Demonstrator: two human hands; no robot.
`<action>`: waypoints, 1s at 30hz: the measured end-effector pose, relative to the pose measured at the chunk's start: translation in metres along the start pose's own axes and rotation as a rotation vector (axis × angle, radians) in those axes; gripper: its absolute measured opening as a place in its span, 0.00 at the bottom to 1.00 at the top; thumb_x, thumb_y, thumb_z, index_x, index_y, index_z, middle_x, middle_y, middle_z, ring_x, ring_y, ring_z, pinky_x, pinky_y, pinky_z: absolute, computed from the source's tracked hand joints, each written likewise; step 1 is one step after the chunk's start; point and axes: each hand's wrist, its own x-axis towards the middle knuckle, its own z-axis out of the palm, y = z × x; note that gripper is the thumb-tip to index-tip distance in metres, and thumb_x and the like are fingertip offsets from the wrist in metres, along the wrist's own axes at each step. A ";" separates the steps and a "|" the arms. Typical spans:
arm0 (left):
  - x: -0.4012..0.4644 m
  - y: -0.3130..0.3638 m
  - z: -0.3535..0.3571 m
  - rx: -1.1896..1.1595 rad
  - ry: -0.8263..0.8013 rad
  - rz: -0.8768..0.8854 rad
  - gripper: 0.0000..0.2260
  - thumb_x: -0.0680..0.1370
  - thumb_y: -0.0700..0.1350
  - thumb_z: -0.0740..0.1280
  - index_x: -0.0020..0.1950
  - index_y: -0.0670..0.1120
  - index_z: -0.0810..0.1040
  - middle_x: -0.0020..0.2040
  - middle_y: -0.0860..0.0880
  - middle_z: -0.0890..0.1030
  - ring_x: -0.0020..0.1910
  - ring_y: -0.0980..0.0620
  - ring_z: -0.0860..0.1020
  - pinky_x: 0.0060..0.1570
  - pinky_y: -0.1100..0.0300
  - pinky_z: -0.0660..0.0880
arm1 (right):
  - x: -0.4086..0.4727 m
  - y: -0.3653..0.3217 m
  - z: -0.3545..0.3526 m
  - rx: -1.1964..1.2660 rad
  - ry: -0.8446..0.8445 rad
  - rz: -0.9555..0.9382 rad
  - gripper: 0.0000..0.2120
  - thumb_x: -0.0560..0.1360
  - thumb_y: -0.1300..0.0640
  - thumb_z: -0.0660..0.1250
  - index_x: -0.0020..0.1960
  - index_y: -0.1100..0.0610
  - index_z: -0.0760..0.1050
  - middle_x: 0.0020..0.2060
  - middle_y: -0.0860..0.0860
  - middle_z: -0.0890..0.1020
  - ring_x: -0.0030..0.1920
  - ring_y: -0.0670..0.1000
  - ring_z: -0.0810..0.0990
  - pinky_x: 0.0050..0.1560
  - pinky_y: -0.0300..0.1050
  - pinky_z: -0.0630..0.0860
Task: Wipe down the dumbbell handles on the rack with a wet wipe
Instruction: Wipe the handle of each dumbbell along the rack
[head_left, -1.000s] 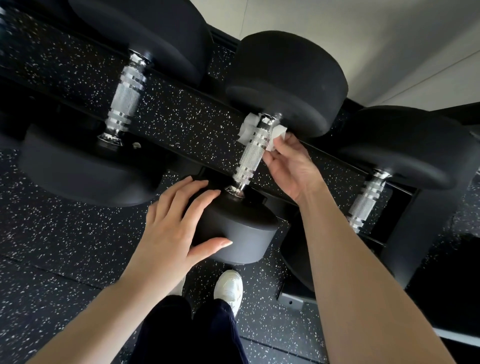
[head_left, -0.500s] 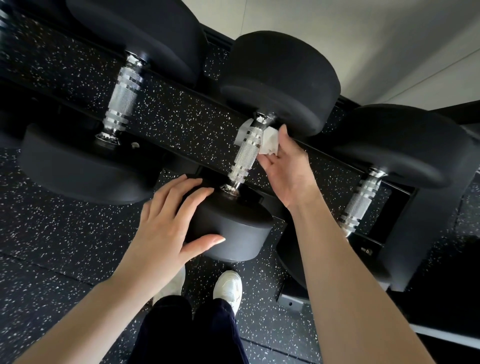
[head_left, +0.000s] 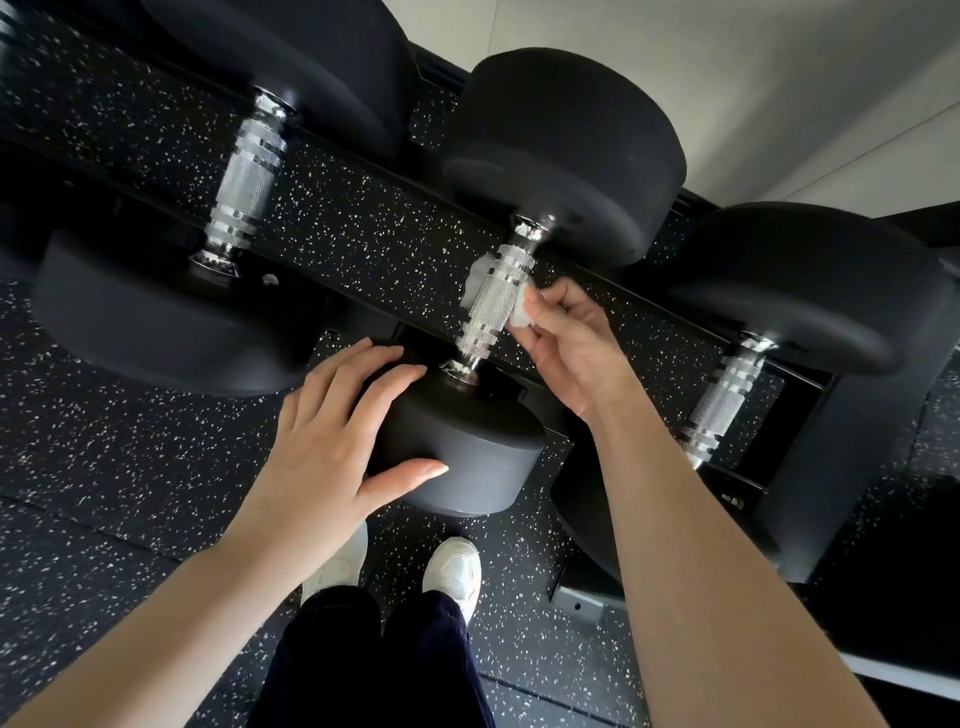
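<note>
Left hand (head_left: 332, 447) lies flat, fingers straight, on the near black head (head_left: 467, 452) of the middle dumbbell, steadying it at about six o'clock from the handle. Right hand (head_left: 566, 338) pinches the wet wipe (head_left: 519, 314) against the knurled handle (head_left: 493, 306) at three o'clock — a corner shows at nine o'clock, so it seems wrapped beneath. Done well, I judge, the wipe travels collar to collar, pressing into the knurling — neighbouring handles at ten (head_left: 244, 176) and four o'clock (head_left: 722, 400) wait.
</note>
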 end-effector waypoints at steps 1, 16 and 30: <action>0.000 0.000 0.000 0.000 -0.002 -0.004 0.32 0.76 0.69 0.51 0.69 0.48 0.68 0.70 0.50 0.67 0.71 0.47 0.63 0.63 0.48 0.64 | -0.005 0.002 -0.001 -0.044 -0.015 0.035 0.11 0.74 0.69 0.63 0.35 0.60 0.68 0.42 0.55 0.81 0.49 0.51 0.80 0.49 0.42 0.80; 0.000 0.002 -0.002 0.013 0.009 -0.011 0.30 0.74 0.65 0.57 0.69 0.47 0.70 0.69 0.50 0.68 0.70 0.48 0.63 0.62 0.50 0.64 | -0.037 0.016 0.012 -0.634 -0.004 0.046 0.10 0.70 0.69 0.69 0.35 0.61 0.71 0.31 0.50 0.83 0.34 0.44 0.81 0.41 0.36 0.78; 0.000 0.000 0.001 -0.005 0.046 -0.027 0.29 0.73 0.66 0.57 0.68 0.52 0.66 0.69 0.50 0.69 0.72 0.48 0.63 0.59 0.48 0.67 | -0.056 0.014 0.059 -1.286 0.273 -0.191 0.04 0.68 0.54 0.74 0.38 0.53 0.81 0.28 0.44 0.76 0.30 0.38 0.72 0.33 0.29 0.67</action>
